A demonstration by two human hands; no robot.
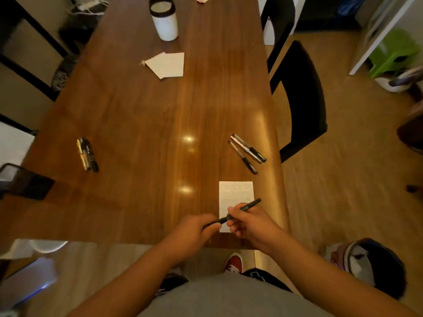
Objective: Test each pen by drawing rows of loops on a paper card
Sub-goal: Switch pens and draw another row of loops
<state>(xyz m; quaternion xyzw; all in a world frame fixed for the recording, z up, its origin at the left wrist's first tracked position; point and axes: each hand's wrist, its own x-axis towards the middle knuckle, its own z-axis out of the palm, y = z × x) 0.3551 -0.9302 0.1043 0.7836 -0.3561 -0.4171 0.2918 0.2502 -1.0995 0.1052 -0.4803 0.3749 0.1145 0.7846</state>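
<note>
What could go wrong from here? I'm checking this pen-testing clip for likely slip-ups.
1. The paper card lies near the table edge with neither hand pressing it, so it may slide once writing starts.
2. Both hands, left hand and right hand, grip one black pen; if a cap is coming off, it could drop to the floor.
3. The three pens beside the edge might roll off.

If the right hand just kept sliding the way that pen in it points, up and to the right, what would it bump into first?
Probably nothing on the table. The right hand holds the black pen angled over the paper card toward the table's right edge. That line seems to pass below the three pens, though depth is hard to judge.
</note>
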